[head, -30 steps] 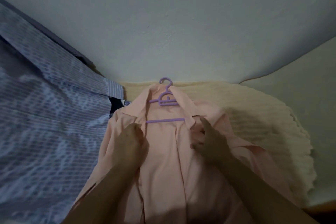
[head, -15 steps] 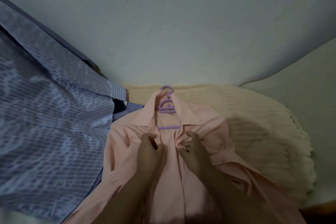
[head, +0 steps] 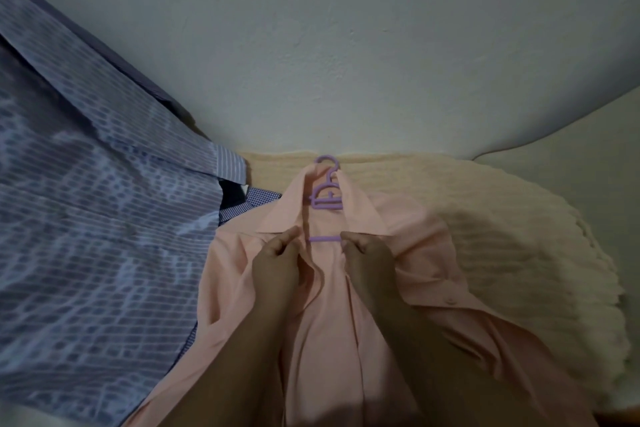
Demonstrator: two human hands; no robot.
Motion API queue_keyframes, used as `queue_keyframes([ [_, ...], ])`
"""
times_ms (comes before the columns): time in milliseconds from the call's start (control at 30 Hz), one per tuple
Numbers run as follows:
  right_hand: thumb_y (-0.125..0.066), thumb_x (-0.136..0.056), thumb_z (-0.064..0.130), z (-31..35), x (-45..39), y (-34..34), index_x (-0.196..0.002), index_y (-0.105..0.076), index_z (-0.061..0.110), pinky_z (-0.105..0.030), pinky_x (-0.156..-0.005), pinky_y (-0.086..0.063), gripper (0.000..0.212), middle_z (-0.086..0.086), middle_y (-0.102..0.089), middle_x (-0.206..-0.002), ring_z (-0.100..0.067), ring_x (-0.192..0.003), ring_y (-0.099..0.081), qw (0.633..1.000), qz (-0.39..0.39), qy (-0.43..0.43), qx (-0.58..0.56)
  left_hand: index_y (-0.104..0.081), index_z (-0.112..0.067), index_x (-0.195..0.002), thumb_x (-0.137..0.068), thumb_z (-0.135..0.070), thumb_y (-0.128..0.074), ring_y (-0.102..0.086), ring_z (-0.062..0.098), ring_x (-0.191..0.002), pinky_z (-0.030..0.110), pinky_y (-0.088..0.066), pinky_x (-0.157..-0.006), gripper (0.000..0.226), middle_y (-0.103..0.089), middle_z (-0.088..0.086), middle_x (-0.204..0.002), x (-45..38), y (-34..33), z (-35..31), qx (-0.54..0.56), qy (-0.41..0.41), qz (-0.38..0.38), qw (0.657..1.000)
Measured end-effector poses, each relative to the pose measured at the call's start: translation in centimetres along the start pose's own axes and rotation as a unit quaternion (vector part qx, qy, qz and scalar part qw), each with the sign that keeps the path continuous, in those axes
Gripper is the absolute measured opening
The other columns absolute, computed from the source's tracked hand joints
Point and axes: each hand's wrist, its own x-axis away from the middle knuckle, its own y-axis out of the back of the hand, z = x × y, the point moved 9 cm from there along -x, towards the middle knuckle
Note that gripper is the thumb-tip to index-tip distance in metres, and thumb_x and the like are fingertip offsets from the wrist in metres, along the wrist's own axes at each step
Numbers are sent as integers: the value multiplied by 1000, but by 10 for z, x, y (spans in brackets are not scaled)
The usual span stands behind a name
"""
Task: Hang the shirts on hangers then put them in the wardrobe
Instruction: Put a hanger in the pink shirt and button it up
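A peach shirt (head: 325, 322) lies front-up on the bed with a purple hanger (head: 325, 196) inside its collar; the hook pokes out past the collar and a short piece of the bar shows at the neck opening. My left hand (head: 277, 260) pinches the left front edge of the shirt just below the collar. On the other side my right hand (head: 369, 256) pinches the right front edge. The two hands sit close together at the neck. The hanger's shoulders are hidden under the fabric.
A blue striped shirt (head: 93, 253) spreads over the left side, with a small checked garment (head: 239, 210) peeking from under it. A cream ribbed blanket (head: 502, 253) covers the bed to the right. A pale wall (head: 329, 45) rises straight behind.
Both hands have moved inward and up from the shirt's sides to the neck opening, drawing the two front edges together over the hanger bar.
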Motion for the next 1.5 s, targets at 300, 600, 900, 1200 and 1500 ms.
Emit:
queue_keyframes([
  [300, -46, -77, 16, -22, -16, -25, -82, -62, 32, -45, -85, -52, 23, -11, -70, -100, -30, -91, -65, 997, 23, -61, -29, -66, -10, -119, -92, 3, -50, -61, 3, -84, 11, -49, -74, 34, -68, 1, -104, -2, -27, 12, -47, 23, 53, 997],
  [600, -58, -82, 7, -4, -16, -15, -93, -57, 14, -22, -72, -36, 13, -4, -61, -93, -21, -88, -56, 997, 5, -32, 65, -71, -13, -111, -94, -7, -55, -66, 13, -94, 26, -54, -90, 24, -72, 1, -106, 0, -33, 16, -43, 22, 65, 997],
  [900, -62, -70, 0, 6, -26, -2, -81, -47, 28, -39, -66, -55, 34, -12, -65, -76, -27, -67, -64, 996, -64, -11, -64, -73, -18, -106, -91, -8, -58, -69, 12, -92, 36, -54, -93, 24, -75, -3, -96, -1, -41, 3, -80, -26, 72, 994],
  [1200, -57, -78, -7, 7, -28, -2, -105, -50, 11, -4, -54, -37, 33, 1, -54, -68, -5, -61, -51, 997, -60, 33, -40, -72, -23, -108, -88, -10, -62, -66, 1, -93, 30, -53, -93, 25, -73, -12, -96, 1, -40, 3, -51, -51, 48, 996],
  [1500, -57, -78, -9, 3, -33, -8, -95, -45, 17, -12, -50, -42, 33, -12, -66, -75, 1, -46, -55, 995, -36, 27, -93, -72, -27, -102, -85, -11, -66, -69, 14, -97, 41, -52, -96, 24, -75, -3, -98, -6, -43, 8, -44, -38, 62, 996],
])
